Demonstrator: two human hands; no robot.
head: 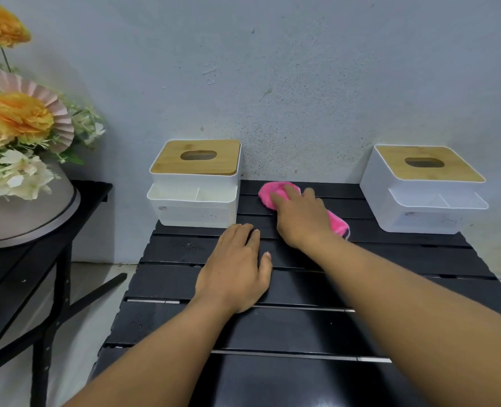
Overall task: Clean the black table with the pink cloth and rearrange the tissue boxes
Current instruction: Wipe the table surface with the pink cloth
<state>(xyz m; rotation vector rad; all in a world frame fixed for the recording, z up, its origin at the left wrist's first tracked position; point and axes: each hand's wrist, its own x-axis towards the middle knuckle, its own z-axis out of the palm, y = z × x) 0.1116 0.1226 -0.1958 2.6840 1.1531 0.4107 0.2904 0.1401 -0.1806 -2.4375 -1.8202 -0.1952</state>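
Currently: far left, a flower arrangement (17, 121) in a pale pot stands on a separate black side desk (8, 283). The left tissue box (195, 201), white with a wooden lid, is at the back-left corner of the black desk (390, 259), against the wall. The left grip (234, 268) lies flat on the slats just in front of that box, fingers straight and together, holding nothing. The right grip (302, 218) presses palm-down on the pink cloth (267, 193), fingers extended over it. The cloth lies on the back slats between the two boxes. The right tissue box (422, 201) is at the back-right corner, near the cloth's end and not touching it.
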